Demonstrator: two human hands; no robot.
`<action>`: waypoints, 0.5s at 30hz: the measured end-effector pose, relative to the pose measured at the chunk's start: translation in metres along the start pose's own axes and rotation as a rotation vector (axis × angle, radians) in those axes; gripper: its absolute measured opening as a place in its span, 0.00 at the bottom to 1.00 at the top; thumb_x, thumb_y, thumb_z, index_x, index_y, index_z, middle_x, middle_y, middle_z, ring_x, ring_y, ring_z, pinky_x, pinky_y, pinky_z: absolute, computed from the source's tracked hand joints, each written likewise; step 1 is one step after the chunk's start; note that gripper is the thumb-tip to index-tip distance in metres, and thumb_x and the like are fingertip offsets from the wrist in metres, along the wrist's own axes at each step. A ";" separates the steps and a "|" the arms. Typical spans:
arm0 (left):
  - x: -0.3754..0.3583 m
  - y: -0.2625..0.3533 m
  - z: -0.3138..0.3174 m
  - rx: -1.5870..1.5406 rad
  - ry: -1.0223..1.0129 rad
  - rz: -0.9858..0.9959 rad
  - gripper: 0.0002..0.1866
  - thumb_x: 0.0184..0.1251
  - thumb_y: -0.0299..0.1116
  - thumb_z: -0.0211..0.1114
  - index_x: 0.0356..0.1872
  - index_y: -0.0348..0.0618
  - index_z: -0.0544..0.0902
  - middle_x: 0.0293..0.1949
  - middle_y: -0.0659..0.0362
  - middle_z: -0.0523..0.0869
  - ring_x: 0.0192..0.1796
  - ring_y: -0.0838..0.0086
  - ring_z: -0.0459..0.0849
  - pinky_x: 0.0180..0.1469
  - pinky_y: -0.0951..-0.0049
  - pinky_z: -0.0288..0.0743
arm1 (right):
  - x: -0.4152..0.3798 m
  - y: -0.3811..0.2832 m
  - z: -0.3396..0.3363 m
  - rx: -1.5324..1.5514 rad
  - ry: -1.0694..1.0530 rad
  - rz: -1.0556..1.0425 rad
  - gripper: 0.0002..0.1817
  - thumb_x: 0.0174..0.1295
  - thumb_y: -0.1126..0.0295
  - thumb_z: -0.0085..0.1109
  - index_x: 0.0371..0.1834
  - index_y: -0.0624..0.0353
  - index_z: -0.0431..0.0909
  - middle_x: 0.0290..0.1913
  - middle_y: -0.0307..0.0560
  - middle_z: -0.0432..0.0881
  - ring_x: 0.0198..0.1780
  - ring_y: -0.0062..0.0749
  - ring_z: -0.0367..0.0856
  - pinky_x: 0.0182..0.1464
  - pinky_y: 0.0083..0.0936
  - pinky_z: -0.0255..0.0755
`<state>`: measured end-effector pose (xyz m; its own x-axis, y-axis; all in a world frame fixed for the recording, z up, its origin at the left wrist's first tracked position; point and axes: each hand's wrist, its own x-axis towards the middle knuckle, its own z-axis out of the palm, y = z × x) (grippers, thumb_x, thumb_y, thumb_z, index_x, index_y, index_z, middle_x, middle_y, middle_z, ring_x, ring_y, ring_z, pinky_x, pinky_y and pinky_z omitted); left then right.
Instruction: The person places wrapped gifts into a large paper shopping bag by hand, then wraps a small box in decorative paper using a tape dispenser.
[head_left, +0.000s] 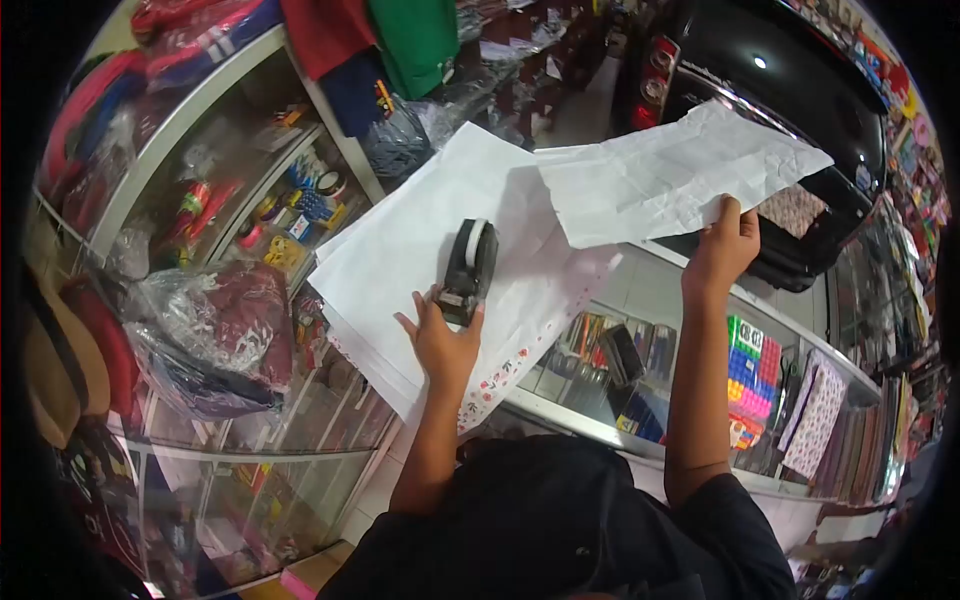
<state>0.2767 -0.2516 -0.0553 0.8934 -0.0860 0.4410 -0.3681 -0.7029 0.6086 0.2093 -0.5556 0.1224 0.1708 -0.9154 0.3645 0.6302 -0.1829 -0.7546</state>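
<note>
A black tape dispenser (470, 262) with a white roll in it stands on a stack of large white paper sheets (400, 225). My left hand (447, 343) grips its near end, with the thumb on one side and the index finger on the other, the remaining fingers splayed out. Up to the right, my right hand (730, 240) pinches the lower edge of a creased, torn-edged white sheet of paper (680, 175), held above the stack. A floral print shows on the lower edge of the stack.
Under the stack runs a glass display counter (640, 275) with boxed goods inside. Glass shelves with tape rolls and small wares stand at left, beside a plastic-wrapped maroon bundle (220, 330). A black car (780, 60) is parked beyond the counter.
</note>
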 end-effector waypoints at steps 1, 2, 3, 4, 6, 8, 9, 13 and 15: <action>0.001 -0.002 0.000 -0.002 -0.019 0.010 0.39 0.60 0.46 0.79 0.65 0.28 0.75 0.66 0.39 0.80 0.78 0.39 0.66 0.81 0.30 0.35 | -0.003 -0.010 -0.006 -0.011 0.018 -0.002 0.05 0.70 0.72 0.59 0.37 0.60 0.81 0.30 0.30 0.78 0.28 0.11 0.67 0.28 0.18 0.58; 0.002 -0.004 0.000 0.030 -0.033 0.007 0.42 0.60 0.48 0.79 0.67 0.28 0.73 0.67 0.39 0.80 0.78 0.37 0.64 0.80 0.27 0.32 | -0.008 -0.020 -0.015 -0.011 -0.016 0.025 0.05 0.69 0.72 0.59 0.38 0.60 0.81 0.30 0.30 0.78 0.27 0.11 0.67 0.28 0.18 0.59; 0.003 -0.006 0.001 0.062 -0.049 0.006 0.44 0.60 0.50 0.78 0.68 0.27 0.71 0.67 0.39 0.79 0.79 0.36 0.63 0.78 0.24 0.29 | -0.012 -0.028 -0.025 -0.012 -0.049 0.053 0.04 0.69 0.72 0.59 0.39 0.61 0.81 0.31 0.30 0.77 0.27 0.11 0.67 0.28 0.18 0.59; 0.005 -0.003 -0.005 0.078 -0.153 -0.061 0.53 0.57 0.57 0.79 0.73 0.28 0.65 0.73 0.39 0.73 0.82 0.36 0.56 0.76 0.20 0.25 | -0.013 -0.034 -0.036 0.024 -0.054 0.100 0.06 0.69 0.72 0.59 0.43 0.63 0.82 0.35 0.34 0.82 0.31 0.15 0.74 0.34 0.18 0.68; 0.007 0.015 -0.018 0.184 -0.225 -0.112 0.57 0.55 0.60 0.79 0.75 0.28 0.63 0.74 0.38 0.70 0.83 0.37 0.52 0.76 0.20 0.23 | -0.018 -0.047 -0.052 0.022 -0.088 0.149 0.08 0.68 0.72 0.59 0.45 0.64 0.82 0.38 0.37 0.84 0.35 0.18 0.78 0.39 0.20 0.71; 0.015 0.041 -0.038 0.321 -0.344 -0.258 0.70 0.47 0.62 0.83 0.81 0.30 0.51 0.82 0.33 0.51 0.86 0.38 0.37 0.76 0.23 0.20 | -0.020 -0.052 -0.080 -0.002 -0.222 0.249 0.13 0.67 0.71 0.59 0.51 0.66 0.82 0.46 0.45 0.87 0.47 0.25 0.85 0.52 0.25 0.77; 0.015 0.047 -0.045 0.320 -0.356 -0.245 0.70 0.47 0.62 0.83 0.81 0.30 0.51 0.82 0.33 0.51 0.86 0.38 0.37 0.76 0.23 0.20 | -0.025 -0.056 -0.087 -0.008 -0.206 0.244 0.13 0.67 0.71 0.59 0.51 0.66 0.82 0.46 0.45 0.87 0.47 0.25 0.85 0.52 0.25 0.77; 0.014 0.064 -0.060 -0.071 -0.148 0.462 0.73 0.41 0.47 0.89 0.83 0.41 0.44 0.83 0.32 0.29 0.82 0.27 0.26 0.76 0.22 0.20 | -0.051 -0.061 -0.108 -0.075 -0.209 0.451 0.18 0.66 0.71 0.59 0.56 0.67 0.79 0.48 0.46 0.87 0.46 0.27 0.86 0.54 0.26 0.78; 0.004 0.079 -0.061 -0.060 -0.112 0.569 0.49 0.49 0.36 0.84 0.76 0.46 0.70 0.82 0.37 0.57 0.84 0.33 0.42 0.76 0.21 0.19 | -0.067 -0.057 -0.122 -0.039 -0.226 0.553 0.14 0.68 0.71 0.61 0.53 0.66 0.80 0.47 0.45 0.87 0.45 0.25 0.85 0.53 0.25 0.78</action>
<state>0.2360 -0.2643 0.0347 0.5716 -0.5149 0.6389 -0.8090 -0.4837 0.3340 0.0697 -0.5271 0.0748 0.6249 -0.7806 0.0160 0.3745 0.2818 -0.8834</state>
